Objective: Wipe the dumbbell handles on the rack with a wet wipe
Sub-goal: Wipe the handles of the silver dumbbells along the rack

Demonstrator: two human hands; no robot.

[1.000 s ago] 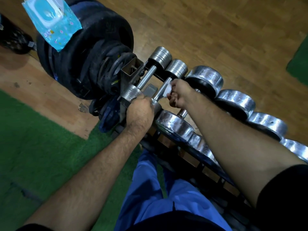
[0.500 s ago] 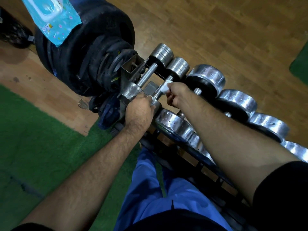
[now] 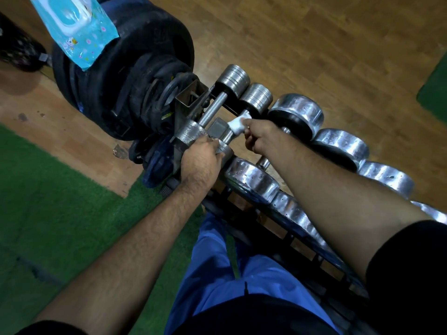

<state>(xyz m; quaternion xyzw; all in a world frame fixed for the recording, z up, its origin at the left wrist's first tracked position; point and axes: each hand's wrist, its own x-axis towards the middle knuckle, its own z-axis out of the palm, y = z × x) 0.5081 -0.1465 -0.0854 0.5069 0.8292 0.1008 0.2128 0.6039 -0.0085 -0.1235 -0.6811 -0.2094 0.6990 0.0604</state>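
Note:
A row of chrome dumbbells lies on a black rack (image 3: 278,221) running from the centre to the lower right. My right hand (image 3: 262,136) pinches a white wet wipe (image 3: 238,124) wrapped over the handle of the second small dumbbell (image 3: 257,96), near its far head. My left hand (image 3: 202,157) grips the near head of that same dumbbell, fingers curled over it. The first small dumbbell (image 3: 214,107) lies just to the left with its knurled handle bare.
A blue wet-wipe pack (image 3: 77,30) rests on a stack of black weight plates (image 3: 125,76) at the rack's left end. Larger chrome dumbbells (image 3: 297,112) fill the rack to the right. Wooden floor lies beyond, green turf (image 3: 48,201) on the left. My blue trousers show below.
My right hand has slid the wipe up the handle toward the far head, exposing more of the wipe. My left hand has stayed on the near head.

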